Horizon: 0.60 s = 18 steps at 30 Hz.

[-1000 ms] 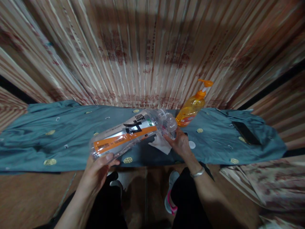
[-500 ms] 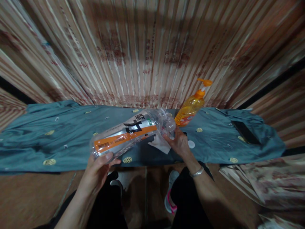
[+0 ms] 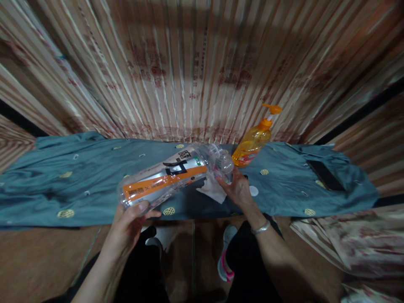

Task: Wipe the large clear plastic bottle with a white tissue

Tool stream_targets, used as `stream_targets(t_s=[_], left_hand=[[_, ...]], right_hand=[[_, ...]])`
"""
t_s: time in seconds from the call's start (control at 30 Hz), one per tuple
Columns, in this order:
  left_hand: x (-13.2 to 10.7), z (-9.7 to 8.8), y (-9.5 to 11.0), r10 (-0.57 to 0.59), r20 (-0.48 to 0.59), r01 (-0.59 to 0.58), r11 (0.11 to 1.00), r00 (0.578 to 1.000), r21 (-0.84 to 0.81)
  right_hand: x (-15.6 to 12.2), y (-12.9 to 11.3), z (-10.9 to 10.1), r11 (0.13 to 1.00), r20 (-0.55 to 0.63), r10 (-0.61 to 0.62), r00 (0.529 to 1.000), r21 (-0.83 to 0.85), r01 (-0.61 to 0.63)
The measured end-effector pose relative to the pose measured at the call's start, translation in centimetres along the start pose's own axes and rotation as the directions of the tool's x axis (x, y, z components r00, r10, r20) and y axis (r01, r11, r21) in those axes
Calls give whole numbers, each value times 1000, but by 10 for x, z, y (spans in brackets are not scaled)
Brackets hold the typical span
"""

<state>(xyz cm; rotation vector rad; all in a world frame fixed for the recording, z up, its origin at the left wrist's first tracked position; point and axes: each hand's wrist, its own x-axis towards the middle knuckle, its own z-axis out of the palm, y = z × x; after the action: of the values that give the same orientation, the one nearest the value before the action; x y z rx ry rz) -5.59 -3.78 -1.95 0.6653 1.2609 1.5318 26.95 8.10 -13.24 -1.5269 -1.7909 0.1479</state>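
Note:
A large clear plastic bottle (image 3: 170, 179) with an orange, black and white label lies tilted in the air over the table. My left hand (image 3: 129, 225) grips its base end, thumb pressed on the side. At the neck end, my right hand (image 3: 238, 189) has its fingers closed round the bottle's mouth; whether a cap is under them is hidden. A white tissue (image 3: 213, 191) lies on the cloth just below the neck, and a small white round cap-like disc (image 3: 253, 191) sits right of my right hand.
A teal cloth (image 3: 63, 181) with gold medallions covers the long table. An orange pump bottle (image 3: 254, 141) stands behind my right hand. A dark phone (image 3: 325, 174) lies at the right end. Striped curtains hang behind. My legs and a pink-soled shoe (image 3: 225, 256) show below.
Nothing has visibly changed apart from a slight shift of the view; both hands keep their hold on the bottle.

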Motion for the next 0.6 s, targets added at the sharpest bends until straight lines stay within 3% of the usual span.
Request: stream_targets(t_s=[0.37, 0.6], left_hand=[[1, 3, 4, 232, 60, -233, 972, 971, 15], [3, -2, 1, 227, 35, -228, 974, 973, 4]], right_hand=[[-2, -8, 3, 999, -27, -26, 999, 32, 26], [-2, -11, 2, 1000, -7, -8, 1000, 10, 8]])
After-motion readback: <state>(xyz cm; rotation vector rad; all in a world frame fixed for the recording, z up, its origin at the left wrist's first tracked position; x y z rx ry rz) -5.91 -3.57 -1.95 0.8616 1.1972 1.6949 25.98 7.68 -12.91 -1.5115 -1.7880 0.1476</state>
